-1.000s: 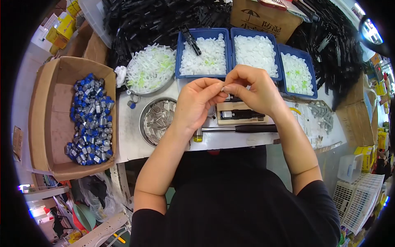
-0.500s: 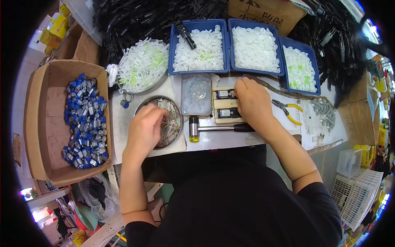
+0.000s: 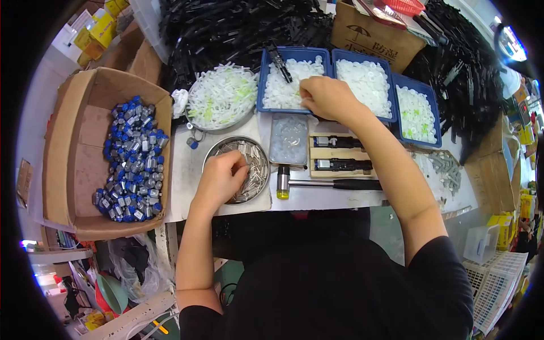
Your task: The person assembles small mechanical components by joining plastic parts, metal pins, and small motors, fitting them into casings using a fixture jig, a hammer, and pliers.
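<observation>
L hand [image 3: 218, 178], fingers curled, is at metal pins [image 3: 258, 165] left of the wood block [image 3: 340, 153]; R hand [image 3: 330, 99], nearer it, bends over white bits [image 3: 281, 95] just beyond. Can't tell what either's got.

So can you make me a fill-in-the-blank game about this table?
The left hand is at a ____ bowl of thin metal pins.
The right hand is at a tray coloured ____.
The hammer has a head tip coloured ____, nearest the person.
The box behind the trays shows a drawing of an ____.

Missing words: round; blue; yellow; umbrella.
</observation>
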`<state>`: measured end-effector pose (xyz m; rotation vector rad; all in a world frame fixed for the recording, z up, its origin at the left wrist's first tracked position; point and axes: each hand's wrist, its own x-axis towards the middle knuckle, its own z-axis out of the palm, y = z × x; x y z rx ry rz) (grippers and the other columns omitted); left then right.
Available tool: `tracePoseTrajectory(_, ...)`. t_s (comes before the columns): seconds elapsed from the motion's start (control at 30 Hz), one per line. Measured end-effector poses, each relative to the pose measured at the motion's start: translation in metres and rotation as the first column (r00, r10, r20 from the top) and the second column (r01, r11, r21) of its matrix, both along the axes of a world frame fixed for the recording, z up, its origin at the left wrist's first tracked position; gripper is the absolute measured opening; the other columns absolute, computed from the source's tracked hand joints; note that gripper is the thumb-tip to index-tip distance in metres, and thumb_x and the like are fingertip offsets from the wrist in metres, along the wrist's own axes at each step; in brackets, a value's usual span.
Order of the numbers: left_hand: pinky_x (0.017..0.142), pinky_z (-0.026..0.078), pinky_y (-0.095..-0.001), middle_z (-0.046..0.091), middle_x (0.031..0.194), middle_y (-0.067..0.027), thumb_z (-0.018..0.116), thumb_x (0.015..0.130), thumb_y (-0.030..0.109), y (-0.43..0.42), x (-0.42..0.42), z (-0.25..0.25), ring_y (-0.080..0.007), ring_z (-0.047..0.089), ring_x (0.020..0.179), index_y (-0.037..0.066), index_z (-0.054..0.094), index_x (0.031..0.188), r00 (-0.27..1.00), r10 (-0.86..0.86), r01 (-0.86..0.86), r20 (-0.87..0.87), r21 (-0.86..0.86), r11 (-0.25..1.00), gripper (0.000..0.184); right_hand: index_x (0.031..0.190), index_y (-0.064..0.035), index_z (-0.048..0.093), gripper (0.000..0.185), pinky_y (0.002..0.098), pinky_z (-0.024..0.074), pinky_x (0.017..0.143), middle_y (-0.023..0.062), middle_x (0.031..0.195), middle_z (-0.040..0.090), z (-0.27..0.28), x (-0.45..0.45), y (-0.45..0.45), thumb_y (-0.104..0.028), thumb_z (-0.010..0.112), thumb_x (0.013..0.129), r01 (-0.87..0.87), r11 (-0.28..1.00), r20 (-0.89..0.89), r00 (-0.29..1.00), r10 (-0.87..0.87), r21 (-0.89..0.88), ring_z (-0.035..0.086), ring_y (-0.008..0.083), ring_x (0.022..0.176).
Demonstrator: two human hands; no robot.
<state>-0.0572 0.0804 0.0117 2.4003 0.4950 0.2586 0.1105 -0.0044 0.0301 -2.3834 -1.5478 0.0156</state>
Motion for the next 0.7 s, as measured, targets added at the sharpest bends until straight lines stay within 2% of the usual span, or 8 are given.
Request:
tracePoseTrajectory(0.03,0.040,0.031,-0.0237,0.040,0.046,-0.0097,0.044,0.048,0.002,-0.001,-0.002,0.001,-0.0181,0.041,0.043,0.000,0.039,0.051,0.993,0.106,-0.113,-0.060,-0.120,0.986,0.007,0.056,-0.0062,0.041,0.008,0.0273,0.0339,0.047,0.0070,0.058,0.044,0.000,0.001,-0.001,-0.013,0.043,0.052,-0.005,1.000,0.005,1.000,0.005,0.003,0.042,0.0206,0.056)
tracePoseTrajectory(0.1,0.039,0.031,-0.0221,0.039,0.046,-0.0081,0.045,0.049,0.003,0.001,-0.003,-0.003,-0.0156,0.040,0.042,0.000,0.039,0.050,0.993,0.120,-0.120,-0.011,-0.144,0.982,0.007,0.056,-0.0057,0.042,0.008,0.0274,0.0339,0.047,0.0071,0.056,0.043,-0.003,0.002,-0.004,-0.013,0.042,0.053,0.025,0.996,-0.056,0.998,-0.020,0.090,0.042,0.0206,0.056)
tracePoseTrajectory(0.23,0.043,0.032,-0.0250,0.039,0.050,-0.0088,0.044,0.049,0.006,-0.003,0.007,-0.003,-0.0187,0.040,0.048,0.000,0.040,0.050,0.999,-0.014,0.012,0.043,0.052,0.999,0.007,0.056,-0.0040,0.041,0.007,0.0248,0.0323,0.043,0.0065,0.053,0.042,-0.010,0.001,-0.009,-0.010,0.044,0.052,0.008,0.943,-0.039,0.999,0.006,0.332,0.041,0.0180,0.050)
tracePoseTrajectory(0.3,0.040,0.032,-0.0246,0.039,0.050,-0.0084,0.044,0.048,0.004,-0.007,0.014,0.004,-0.0191,0.040,0.047,0.000,0.040,0.052,0.984,-0.104,0.134,-0.141,0.222,0.966,0.007,0.057,-0.0035,0.041,0.006,0.0220,0.0313,0.041,0.0066,0.050,0.041,-0.009,-0.001,-0.015,-0.007,0.044,0.053,0.051,0.869,-0.174,0.984,0.041,0.493,0.039,0.0165,0.045)
tracePoseTrajectory(0.37,0.041,0.031,-0.0263,0.039,0.049,-0.0098,0.042,0.047,0.004,-0.006,0.014,0.004,-0.0207,0.040,0.046,-0.001,0.039,0.050,0.989,-0.106,0.130,-0.106,0.253,0.959,0.006,0.057,-0.0018,0.039,0.006,0.0174,0.0291,0.039,0.0029,0.046,0.038,0.000,-0.013,-0.028,-0.005,0.044,0.055,0.164,0.861,-0.355,0.935,0.020,0.481,0.036,0.0085,0.041)
tracePoseTrajectory(0.47,0.041,0.032,-0.0264,0.041,0.046,-0.0118,0.042,0.046,0.005,0.000,0.011,0.004,-0.0223,0.041,0.044,-0.001,0.039,0.046,0.989,-0.075,0.076,-0.125,0.001,0.997,0.007,0.058,-0.0009,0.038,0.006,0.0138,0.0285,0.039,-0.0014,0.048,0.037,-0.004,-0.026,-0.048,-0.004,0.043,0.057,0.263,0.874,-0.615,0.787,0.050,0.408,0.034,0.0028,0.044)
tracePoseTrajectory(0.57,0.036,0.031,-0.0195,0.039,0.041,-0.0060,0.043,0.046,0.002,0.002,0.005,0.006,-0.0096,0.039,0.037,-0.001,0.038,0.045,0.991,0.099,-0.110,-0.085,-0.144,0.983,0.005,0.059,-0.0005,0.037,0.005,0.0127,0.0306,0.043,-0.0002,0.052,0.039,-0.009,-0.035,-0.061,-0.002,0.042,0.057,0.310,0.883,-0.765,0.639,0.082,0.353,0.036,0.0030,0.046)
tracePoseTrajectory(0.7,0.037,0.032,-0.0167,0.040,0.043,-0.0033,0.042,0.049,0.001,0.004,0.002,0.001,-0.0056,0.038,0.039,0.000,0.038,0.046,0.988,0.148,-0.152,-0.036,-0.269,0.951,0.005,0.059,-0.0004,0.037,0.005,0.0137,0.0330,0.045,0.0027,0.054,0.041,-0.018,-0.043,-0.061,-0.001,0.042,0.057,0.362,0.848,-0.897,0.360,0.256,0.387,0.040,0.0055,0.048)
